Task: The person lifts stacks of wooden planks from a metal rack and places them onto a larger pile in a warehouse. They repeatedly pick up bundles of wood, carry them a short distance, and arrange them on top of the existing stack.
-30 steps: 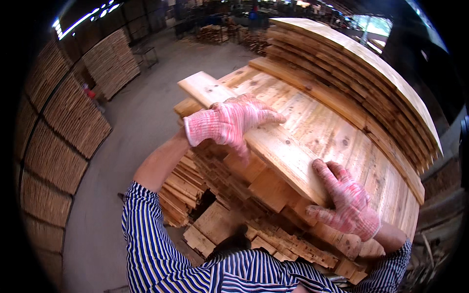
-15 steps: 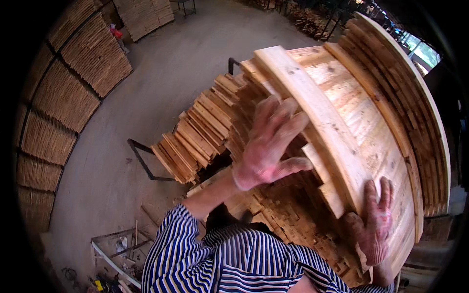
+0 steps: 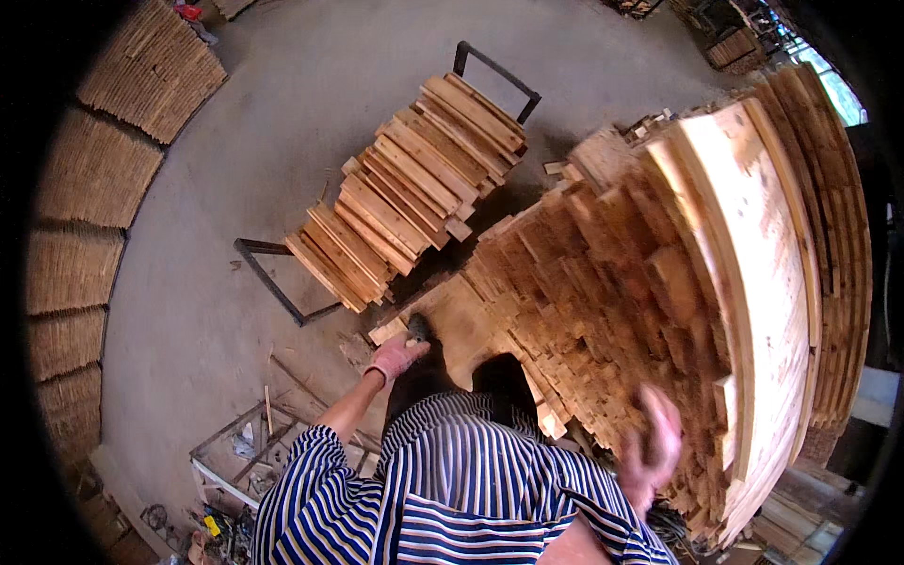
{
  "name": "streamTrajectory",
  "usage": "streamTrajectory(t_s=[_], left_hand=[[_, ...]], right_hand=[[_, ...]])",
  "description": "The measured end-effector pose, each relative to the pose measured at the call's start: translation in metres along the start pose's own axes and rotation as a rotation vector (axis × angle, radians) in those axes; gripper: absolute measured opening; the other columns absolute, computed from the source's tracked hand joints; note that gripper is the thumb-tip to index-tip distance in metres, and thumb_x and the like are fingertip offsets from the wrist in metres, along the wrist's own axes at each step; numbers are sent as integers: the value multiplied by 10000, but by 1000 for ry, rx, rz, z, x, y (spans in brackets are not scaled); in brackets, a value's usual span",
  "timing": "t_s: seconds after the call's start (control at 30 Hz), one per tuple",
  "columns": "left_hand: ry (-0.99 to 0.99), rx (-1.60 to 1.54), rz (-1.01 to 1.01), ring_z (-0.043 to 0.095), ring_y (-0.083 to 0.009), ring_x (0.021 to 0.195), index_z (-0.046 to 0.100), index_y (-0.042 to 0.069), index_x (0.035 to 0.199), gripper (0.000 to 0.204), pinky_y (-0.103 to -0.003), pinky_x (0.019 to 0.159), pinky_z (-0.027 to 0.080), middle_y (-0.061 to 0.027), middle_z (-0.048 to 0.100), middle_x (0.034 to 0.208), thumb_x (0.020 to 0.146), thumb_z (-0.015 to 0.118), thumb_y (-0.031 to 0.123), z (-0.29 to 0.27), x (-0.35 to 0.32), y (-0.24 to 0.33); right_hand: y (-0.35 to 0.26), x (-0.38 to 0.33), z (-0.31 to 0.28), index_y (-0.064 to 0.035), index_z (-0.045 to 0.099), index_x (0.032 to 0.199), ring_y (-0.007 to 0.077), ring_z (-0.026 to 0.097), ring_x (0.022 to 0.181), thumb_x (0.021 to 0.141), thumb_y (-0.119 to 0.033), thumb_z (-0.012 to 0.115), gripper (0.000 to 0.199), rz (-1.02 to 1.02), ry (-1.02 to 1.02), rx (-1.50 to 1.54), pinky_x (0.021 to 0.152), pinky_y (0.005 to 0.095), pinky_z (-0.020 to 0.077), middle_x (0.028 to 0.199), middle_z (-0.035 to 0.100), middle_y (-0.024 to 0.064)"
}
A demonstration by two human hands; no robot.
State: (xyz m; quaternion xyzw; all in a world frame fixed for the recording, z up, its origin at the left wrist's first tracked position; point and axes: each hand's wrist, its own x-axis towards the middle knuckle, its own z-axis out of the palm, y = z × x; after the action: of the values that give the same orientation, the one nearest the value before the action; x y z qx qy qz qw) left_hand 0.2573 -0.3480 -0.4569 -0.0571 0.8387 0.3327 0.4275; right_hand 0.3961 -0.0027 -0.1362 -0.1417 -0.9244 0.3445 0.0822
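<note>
My left hand (image 3: 397, 358), in a pale, stained work glove, hangs low beside my dark trouser leg. Its fingers are loosely bent, and nothing shows in them. My right hand (image 3: 652, 443), gloved too and smeared by motion, is in front of the tall wood stack (image 3: 603, 282); its thumb stands apart from the fingers and it holds nothing visible. On top of that stack lies a thick pale board (image 3: 725, 235) along the near edge, bordering a brightly lit planked surface (image 3: 777, 273). Neither hand touches the board.
A black metal rack (image 3: 273, 273) carrying a row of short wooden slats (image 3: 405, 179) stands ahead on the concrete floor (image 3: 311, 85). Tall bundled wood stacks (image 3: 80, 188) line the left. A metal frame (image 3: 226, 476) and scattered tools lie low at the left.
Both hands have left the board on the stack. My left hand has dropped down and left to my side; my right has drawn back leftward. The view has shifted, showing more of the slat rack.
</note>
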Motion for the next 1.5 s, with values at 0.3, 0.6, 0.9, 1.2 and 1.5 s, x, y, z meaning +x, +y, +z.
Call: streamTrajectory(t_s=[0.3, 0.6, 0.9, 1.2, 1.5], left_hand=[[137, -258, -406, 588, -367, 1269, 570, -9, 1397, 812, -422, 1066, 445, -237, 624, 1357, 880, 645, 613, 4, 65, -108], [202, -732, -516, 542, -310, 1333, 528, -31, 1428, 809, -387, 1111, 398, -209, 596, 1413, 905, 656, 573, 88, 195, -226], [161, -850, -369, 588, -306, 1265, 574, 104, 1428, 763, -374, 1058, 433, -167, 639, 1368, 864, 655, 611, 147, 483, -253], [46, -347, 186, 541, -290, 1287, 470, 47, 1444, 494, -360, 1060, 454, -134, 558, 1422, 1018, 564, 278, 133, 679, -181], [123, -1175, -112, 596, -181, 1066, 563, 55, 1369, 490, -312, 927, 477, -52, 653, 1227, 958, 673, 299, 101, 616, -200]], right_hand=[[82, 73, 345, -14, 464, 1497, 281, 517, 1366, 963, -354, 642, 658, 612, -789, 530, 1147, 355, 379, 1476, 550, 172], [252, 189, 713, -72, 657, 979, 172, 562, 694, 946, -386, 666, 316, 936, -762, 500, 553, 362, 465, 819, 581, 51], [438, 342, 922, 3, 533, 1282, 287, 584, 1021, 930, -392, 658, 544, 262, -631, -292, 895, 410, 488, 1201, 611, 166], [394, 372, 969, 22, 273, 1552, 452, 485, 1357, 717, -634, 786, 1179, 476, -490, -247, 1125, 490, 417, 1503, 461, 280], [312, 371, 902, 26, 497, 1387, 368, 622, 1213, 655, -646, 802, 1039, 471, -869, -348, 1020, 397, 501, 1318, 614, 259]])
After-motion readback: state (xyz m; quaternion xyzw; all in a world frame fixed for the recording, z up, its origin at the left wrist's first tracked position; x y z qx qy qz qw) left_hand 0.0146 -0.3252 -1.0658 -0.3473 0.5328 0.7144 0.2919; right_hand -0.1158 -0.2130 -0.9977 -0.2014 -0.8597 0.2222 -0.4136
